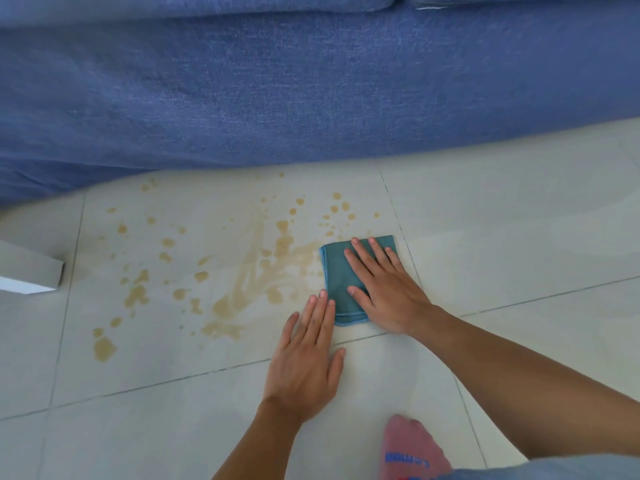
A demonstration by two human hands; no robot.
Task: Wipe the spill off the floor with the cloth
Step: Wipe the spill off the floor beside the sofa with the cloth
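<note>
A tan spill (242,271) of drops and smears spreads over a pale tiled floor (502,237). A folded teal cloth (337,271) lies flat at the spill's right edge. My right hand (384,289) presses flat on the cloth with its fingers spread. Just left of the cloth's near corner, my left hand (306,362) rests palm down on the bare tile, fingers together, touching no cloth that I can see.
A blue fabric sofa (277,91) fills the far side, its base close to the spill. A white furniture leg or block (31,268) juts in at the left edge. My foot in a pink sock (412,448) is at the bottom.
</note>
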